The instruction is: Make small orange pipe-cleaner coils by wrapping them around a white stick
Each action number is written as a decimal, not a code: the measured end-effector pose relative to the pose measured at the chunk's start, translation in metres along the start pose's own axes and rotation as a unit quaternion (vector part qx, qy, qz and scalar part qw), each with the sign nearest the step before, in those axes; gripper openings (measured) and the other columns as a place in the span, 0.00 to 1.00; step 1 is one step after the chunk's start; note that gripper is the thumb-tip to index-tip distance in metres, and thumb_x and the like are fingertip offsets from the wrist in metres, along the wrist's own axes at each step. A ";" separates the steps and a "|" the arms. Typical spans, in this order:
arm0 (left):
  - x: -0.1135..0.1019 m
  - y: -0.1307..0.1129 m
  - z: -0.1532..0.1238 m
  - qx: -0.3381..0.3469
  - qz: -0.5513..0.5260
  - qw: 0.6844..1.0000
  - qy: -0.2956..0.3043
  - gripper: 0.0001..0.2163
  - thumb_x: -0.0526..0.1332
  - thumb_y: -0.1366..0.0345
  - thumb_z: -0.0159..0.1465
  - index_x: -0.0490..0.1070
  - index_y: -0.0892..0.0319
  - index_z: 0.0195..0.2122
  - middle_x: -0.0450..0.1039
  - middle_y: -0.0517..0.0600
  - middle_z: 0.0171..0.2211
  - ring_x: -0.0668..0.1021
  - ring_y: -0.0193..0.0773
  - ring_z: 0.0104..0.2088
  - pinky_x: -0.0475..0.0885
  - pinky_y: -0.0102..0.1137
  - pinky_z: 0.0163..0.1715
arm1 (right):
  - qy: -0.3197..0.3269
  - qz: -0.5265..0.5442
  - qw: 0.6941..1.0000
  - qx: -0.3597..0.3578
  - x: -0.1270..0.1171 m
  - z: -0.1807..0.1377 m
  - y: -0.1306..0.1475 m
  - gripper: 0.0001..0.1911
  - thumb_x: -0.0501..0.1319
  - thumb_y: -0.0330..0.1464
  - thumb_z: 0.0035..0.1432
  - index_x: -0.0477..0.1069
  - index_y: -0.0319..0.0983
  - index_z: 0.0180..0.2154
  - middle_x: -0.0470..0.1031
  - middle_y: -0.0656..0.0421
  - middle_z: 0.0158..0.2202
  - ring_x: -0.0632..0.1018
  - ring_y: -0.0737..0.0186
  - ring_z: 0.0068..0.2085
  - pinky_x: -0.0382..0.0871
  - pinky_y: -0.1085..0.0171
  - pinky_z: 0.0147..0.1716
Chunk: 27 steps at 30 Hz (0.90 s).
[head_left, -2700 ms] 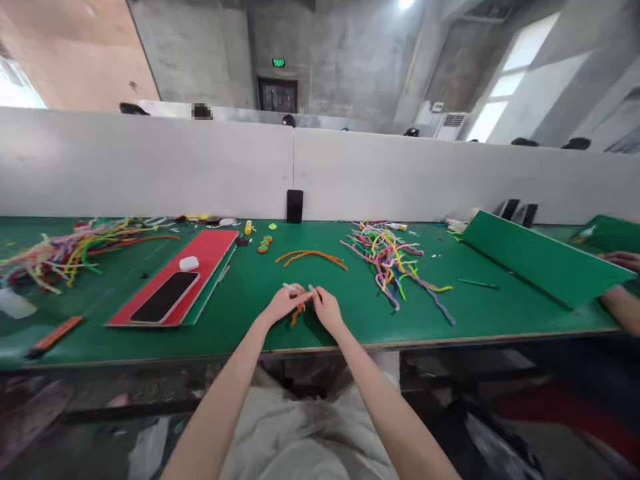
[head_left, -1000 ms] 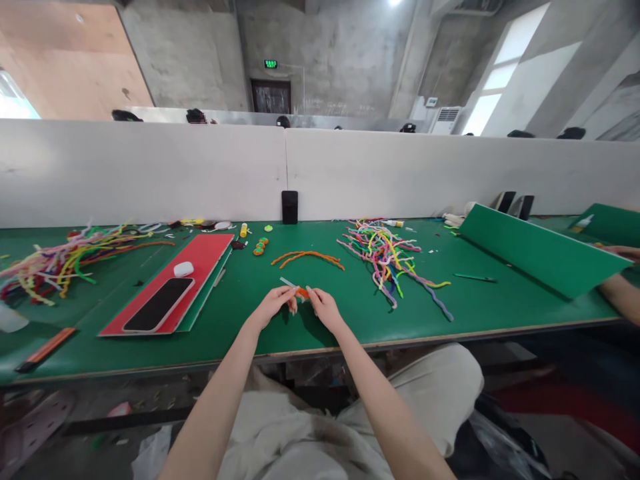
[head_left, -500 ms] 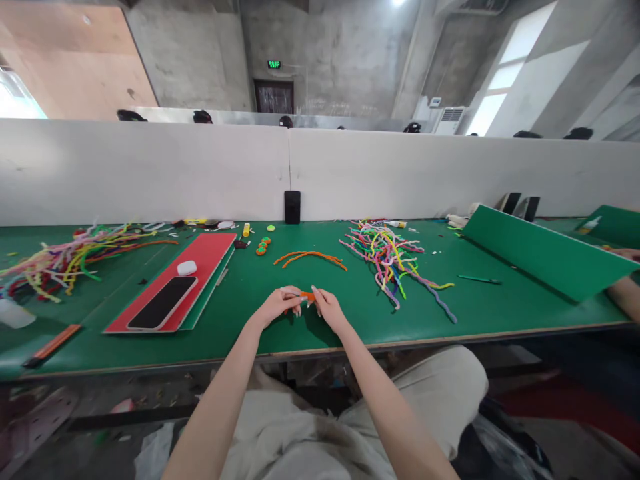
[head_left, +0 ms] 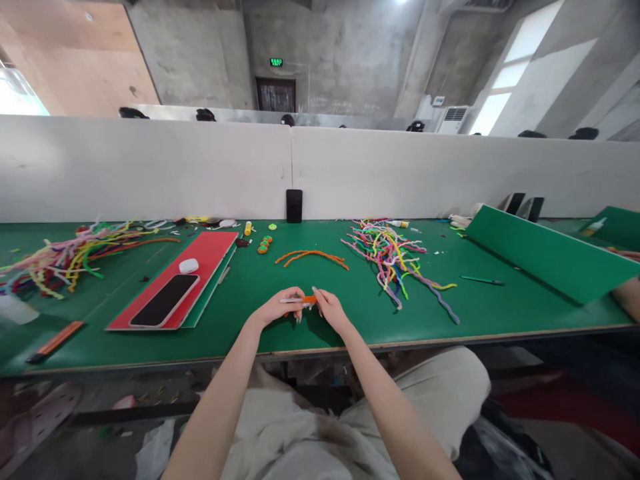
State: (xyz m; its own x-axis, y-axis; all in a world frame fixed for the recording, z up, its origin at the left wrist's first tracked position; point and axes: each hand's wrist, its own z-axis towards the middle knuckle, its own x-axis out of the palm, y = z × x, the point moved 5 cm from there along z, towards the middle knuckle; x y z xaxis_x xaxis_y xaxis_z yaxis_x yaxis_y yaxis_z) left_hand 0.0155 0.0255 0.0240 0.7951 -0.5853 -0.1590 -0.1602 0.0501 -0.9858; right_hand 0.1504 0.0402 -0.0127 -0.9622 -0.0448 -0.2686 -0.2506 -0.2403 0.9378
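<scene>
Just above the table's near edge, my left hand [head_left: 279, 309] is closed on a thin pale stick [head_left: 290, 301]. Around the stick's right end sits an orange pipe cleaner [head_left: 309, 300], seemingly wound in a coil. My right hand [head_left: 329, 309] pinches that orange part from the right; its lower fingers are partly hidden. A bit of orange also shows beneath the left fingers. Beyond both hands lie a few loose orange pipe cleaners [head_left: 313, 253], bent in an arc. Farther back to the left is a small orange and green coiled piece [head_left: 265, 245].
A tangled pile of coloured pipe cleaners [head_left: 387, 257] lies to the right, another pile [head_left: 75, 257] far left. A phone [head_left: 165, 301] and white case [head_left: 189, 266] rest on a red board [head_left: 130, 307]. A green board [head_left: 550, 257] leans at right, near another person's arm [head_left: 627, 292].
The pale stick now shows plainly across my left fingers, where it was mostly hidden before. Both hands keep nearly the same place. The whole view has shifted slightly.
</scene>
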 end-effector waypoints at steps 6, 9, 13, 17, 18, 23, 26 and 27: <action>0.000 -0.001 0.000 0.003 0.007 1.000 -0.007 0.13 0.59 0.56 0.55 0.60 0.60 0.30 0.69 0.44 0.18 0.70 0.30 0.20 0.56 0.24 0.19 | -0.007 0.006 1.000 -0.005 -0.001 0.000 0.001 0.23 0.48 0.49 0.55 0.54 0.40 0.17 0.55 0.66 0.12 0.61 0.69 0.17 0.56 0.69 0.19; -0.001 0.001 0.000 0.001 0.008 1.000 -0.016 0.13 0.59 0.56 0.55 0.59 0.59 0.28 0.68 0.44 0.17 0.67 0.28 0.17 0.54 0.23 0.17 | -0.009 0.017 1.000 -0.005 -0.001 0.000 0.004 0.22 0.48 0.48 0.55 0.58 0.40 0.19 0.56 0.66 0.12 0.62 0.69 0.16 0.57 0.69 0.18; -0.003 0.006 0.001 -0.006 -0.002 0.999 -0.041 0.12 0.59 0.56 0.55 0.59 0.59 0.28 0.68 0.44 0.16 0.67 0.28 0.16 0.54 0.23 0.16 | 0.000 0.040 0.999 -0.003 0.000 0.000 0.009 0.21 0.50 0.49 0.54 0.66 0.37 0.29 0.64 0.63 0.17 0.65 0.69 0.17 0.60 0.69 0.18; -0.005 0.009 0.003 -0.008 -0.006 0.998 -0.058 0.12 0.59 0.57 0.55 0.60 0.60 0.27 0.69 0.45 0.17 0.68 0.29 0.16 0.56 0.22 0.16 | 0.012 0.045 0.999 -0.013 0.000 -0.002 0.012 0.19 0.58 0.47 0.47 0.68 0.37 0.31 0.69 0.61 0.23 0.68 0.68 0.21 0.63 0.69 0.20; -0.005 0.009 0.003 -0.008 -0.006 0.998 -0.059 0.12 0.59 0.57 0.55 0.60 0.60 0.27 0.69 0.45 0.17 0.68 0.29 0.16 0.56 0.22 0.16 | 0.013 0.043 0.999 -0.014 0.000 -0.002 0.012 0.19 0.58 0.47 0.47 0.68 0.37 0.29 0.69 0.61 0.22 0.68 0.68 0.20 0.62 0.69 0.20; -0.005 0.009 0.004 -0.005 -0.010 0.998 -0.067 0.12 0.60 0.57 0.54 0.63 0.61 0.28 0.71 0.46 0.18 0.70 0.29 0.17 0.58 0.22 0.16 | 0.012 0.025 1.000 -0.015 -0.001 -0.003 0.009 0.18 0.55 0.47 0.51 0.67 0.38 0.24 0.63 0.64 0.15 0.66 0.69 0.18 0.60 0.70 0.19; -0.005 0.010 0.004 -0.004 -0.014 0.997 -0.070 0.12 0.61 0.57 0.54 0.64 0.62 0.29 0.72 0.47 0.19 0.71 0.30 0.18 0.59 0.22 0.16 | 0.007 0.011 1.000 -0.015 -0.001 -0.003 0.009 0.20 0.53 0.47 0.53 0.65 0.38 0.21 0.60 0.65 0.14 0.65 0.69 0.17 0.58 0.70 0.19; -0.005 0.011 0.005 -0.004 -0.015 0.997 -0.071 0.12 0.61 0.57 0.54 0.64 0.62 0.29 0.72 0.47 0.19 0.71 0.30 0.19 0.60 0.22 0.16 | 0.005 0.007 1.000 -0.015 -0.002 -0.003 0.009 0.20 0.53 0.47 0.53 0.64 0.39 0.20 0.60 0.65 0.13 0.64 0.69 0.17 0.58 0.70 0.19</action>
State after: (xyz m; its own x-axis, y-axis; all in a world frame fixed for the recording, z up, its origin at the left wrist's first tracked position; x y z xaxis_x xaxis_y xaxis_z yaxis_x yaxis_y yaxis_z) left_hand 0.0121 0.0329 0.0139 0.8742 -0.4660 -0.1366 -0.1396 0.0282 -0.9898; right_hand 0.1500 0.0355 -0.0047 -0.9642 -0.0583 -0.2587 -0.2344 -0.2687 0.9343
